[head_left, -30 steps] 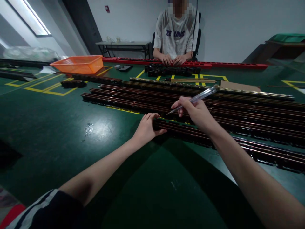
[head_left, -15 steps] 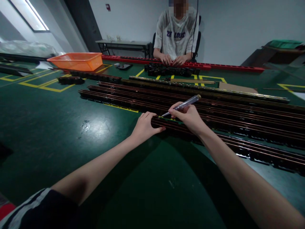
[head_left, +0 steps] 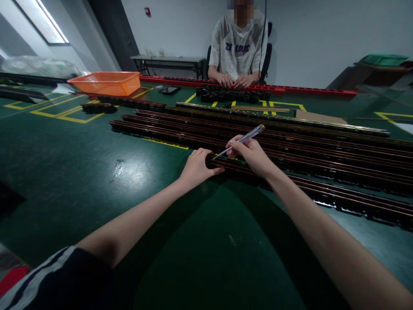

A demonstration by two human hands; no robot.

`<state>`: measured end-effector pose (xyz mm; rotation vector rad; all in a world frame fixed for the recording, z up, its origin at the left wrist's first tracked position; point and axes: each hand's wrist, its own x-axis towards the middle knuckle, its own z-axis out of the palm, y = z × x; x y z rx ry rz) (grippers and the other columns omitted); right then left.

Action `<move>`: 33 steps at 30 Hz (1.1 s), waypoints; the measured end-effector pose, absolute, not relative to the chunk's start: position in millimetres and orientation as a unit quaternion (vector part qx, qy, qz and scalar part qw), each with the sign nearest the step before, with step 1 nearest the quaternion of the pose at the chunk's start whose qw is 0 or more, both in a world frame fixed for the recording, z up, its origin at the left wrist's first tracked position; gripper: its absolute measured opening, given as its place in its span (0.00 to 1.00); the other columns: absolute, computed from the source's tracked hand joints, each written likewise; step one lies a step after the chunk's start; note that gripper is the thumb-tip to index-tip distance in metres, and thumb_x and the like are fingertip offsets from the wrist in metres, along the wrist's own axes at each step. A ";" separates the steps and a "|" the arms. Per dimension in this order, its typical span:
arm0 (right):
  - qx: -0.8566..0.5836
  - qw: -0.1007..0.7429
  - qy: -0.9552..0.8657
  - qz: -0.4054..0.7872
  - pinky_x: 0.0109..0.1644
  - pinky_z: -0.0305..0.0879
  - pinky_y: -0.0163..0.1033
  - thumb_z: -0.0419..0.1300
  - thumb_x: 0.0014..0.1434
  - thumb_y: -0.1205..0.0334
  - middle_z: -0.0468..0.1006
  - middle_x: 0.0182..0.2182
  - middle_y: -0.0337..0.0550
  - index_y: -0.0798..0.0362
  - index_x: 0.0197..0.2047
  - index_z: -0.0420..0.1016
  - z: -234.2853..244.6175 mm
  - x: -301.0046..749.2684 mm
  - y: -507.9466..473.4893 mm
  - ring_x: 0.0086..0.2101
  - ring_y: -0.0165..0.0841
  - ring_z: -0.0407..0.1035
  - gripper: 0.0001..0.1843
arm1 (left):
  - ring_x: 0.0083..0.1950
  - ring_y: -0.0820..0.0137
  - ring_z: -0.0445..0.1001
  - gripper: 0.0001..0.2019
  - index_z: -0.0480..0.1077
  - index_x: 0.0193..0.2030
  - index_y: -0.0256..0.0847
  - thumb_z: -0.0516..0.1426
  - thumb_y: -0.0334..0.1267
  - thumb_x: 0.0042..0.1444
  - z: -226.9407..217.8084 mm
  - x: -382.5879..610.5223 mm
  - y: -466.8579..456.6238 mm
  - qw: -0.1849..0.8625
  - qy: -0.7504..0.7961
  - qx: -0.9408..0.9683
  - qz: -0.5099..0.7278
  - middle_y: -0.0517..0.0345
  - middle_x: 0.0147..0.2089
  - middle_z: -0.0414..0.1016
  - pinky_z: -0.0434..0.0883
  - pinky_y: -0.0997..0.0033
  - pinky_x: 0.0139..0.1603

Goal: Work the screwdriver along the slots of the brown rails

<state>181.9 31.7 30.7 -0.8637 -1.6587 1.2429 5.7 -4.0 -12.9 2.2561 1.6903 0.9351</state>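
Observation:
My right hand (head_left: pixel 247 153) is closed around a screwdriver (head_left: pixel 248 134) with a clear handle. Its thin shaft slants down to the left, and the tip meets the near end of a long dark rail (head_left: pixel 309 189) with copper-coloured strips. Gripping that same rail end is my left hand (head_left: pixel 197 166), thumb on the near side and fingers on the far side. What the tip touches is too small to make out. Just beyond lie several similar dark rails (head_left: pixel 180 133), side by side.
Across the green table (head_left: pixel 80 172) a person (head_left: pixel 238 47) sits with both hands at a long red rail (head_left: pixel 309 91). An orange basket (head_left: pixel 106 84) stands at the back left. Small black parts (head_left: pixel 98 108) and a piece of cardboard (head_left: pixel 319 116) lie farther back.
The screwdriver and my right hand have shifted slightly left, and the shaft now lies at a somewhat different slant. My left hand keeps its hold on the rail end.

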 end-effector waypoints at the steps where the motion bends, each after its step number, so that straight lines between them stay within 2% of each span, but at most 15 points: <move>1: -0.341 0.442 -0.658 0.506 0.35 0.67 0.36 0.60 0.54 0.56 0.71 0.22 0.36 0.55 0.29 0.69 29.1 181.8 33.0 0.25 0.26 0.67 0.11 | 0.49 0.60 0.69 0.25 0.67 0.47 0.32 0.65 0.47 0.48 -12.5 6.0 -4.0 0.087 0.569 0.757 0.311 0.48 0.47 0.72 0.67 0.58 0.51; 5: -0.330 0.474 -0.618 0.533 0.31 0.65 0.34 0.62 0.51 0.55 0.70 0.21 0.35 0.54 0.29 0.67 23.1 182.4 38.8 0.24 0.26 0.66 0.12 | 0.50 0.59 0.69 0.25 0.67 0.47 0.33 0.65 0.47 0.47 -11.2 7.4 -4.0 0.090 0.579 0.752 0.302 0.47 0.47 0.72 0.66 0.58 0.52; 9: -0.319 0.454 -0.627 0.547 0.31 0.64 0.34 0.65 0.48 0.53 0.70 0.21 0.35 0.54 0.28 0.68 22.2 185.6 40.2 0.23 0.26 0.65 0.15 | 0.50 0.59 0.69 0.24 0.67 0.47 0.35 0.65 0.47 0.47 -11.7 7.4 -4.1 0.085 0.578 0.752 0.305 0.48 0.48 0.72 0.66 0.57 0.52; 16: -0.337 0.429 -0.685 0.483 0.33 0.64 0.36 0.64 0.49 0.46 0.70 0.23 0.38 0.56 0.32 0.72 24.3 189.7 37.7 0.25 0.27 0.64 0.20 | 0.51 0.59 0.68 0.26 0.67 0.50 0.32 0.64 0.48 0.49 -12.0 7.2 -5.1 0.085 0.576 0.757 0.298 0.47 0.49 0.72 0.66 0.58 0.52; 28: -0.365 0.456 -0.593 0.554 0.28 0.61 0.34 0.63 0.48 0.59 0.68 0.18 0.36 0.56 0.25 0.71 24.8 193.0 41.4 0.21 0.25 0.62 0.09 | 0.50 0.60 0.68 0.25 0.67 0.49 0.34 0.64 0.48 0.49 -10.7 7.9 -6.1 0.088 0.573 0.758 0.299 0.49 0.48 0.72 0.66 0.59 0.51; 33: -0.358 0.459 -0.596 0.553 0.28 0.61 0.34 0.63 0.49 0.59 0.68 0.18 0.36 0.56 0.26 0.71 23.7 194.3 41.1 0.21 0.25 0.62 0.09 | 0.50 0.59 0.68 0.25 0.67 0.49 0.34 0.65 0.47 0.48 -11.1 8.3 -5.9 0.084 0.575 0.757 0.299 0.49 0.48 0.72 0.66 0.59 0.51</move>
